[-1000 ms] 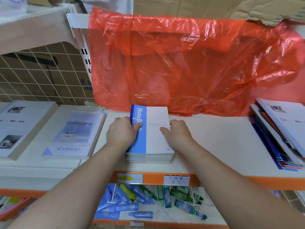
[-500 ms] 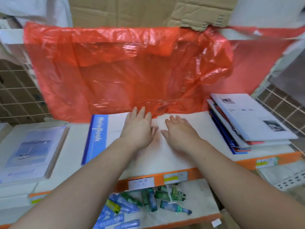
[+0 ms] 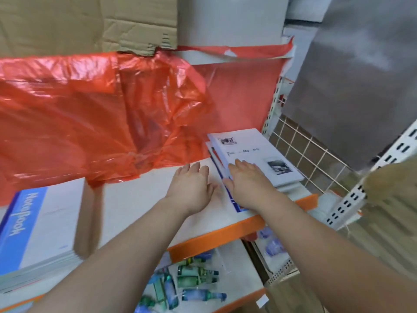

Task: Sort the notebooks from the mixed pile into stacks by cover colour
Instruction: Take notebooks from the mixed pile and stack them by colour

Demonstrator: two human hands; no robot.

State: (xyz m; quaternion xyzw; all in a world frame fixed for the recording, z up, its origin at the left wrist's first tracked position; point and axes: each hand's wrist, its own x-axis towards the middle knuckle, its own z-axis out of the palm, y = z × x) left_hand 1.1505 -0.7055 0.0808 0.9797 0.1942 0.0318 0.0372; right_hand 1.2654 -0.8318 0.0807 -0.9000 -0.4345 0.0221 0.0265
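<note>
Here, a person reaches with both bare arms across a white shelf (image 3: 140, 199) edged in orange. The left hand (image 3: 190, 187) lies flat and empty, fingers spread, palm down on the bare shelf just beside the mixed pile (image 3: 255, 159) of notebooks at the right end. The right hand (image 3: 248, 181) rests palm down on the near left corner of that pile, fingers extended over the top white notebook (image 3: 259, 152); whether it grips anything cannot be told. Blue and red cover edges show beneath the white one, fanned out to the left. At the far left of the shelf sits a separate stack (image 3: 38, 236) topped by a white cover with a blue spine band. A red plastic sheet (image 3: 90, 114) hangs behind the shelf, below torn cardboard (image 3: 85, 21). A wire grid (image 3: 304, 154) stands to the right of the pile. Small bottles (image 3: 194, 276) lie on the shelf below.
</note>
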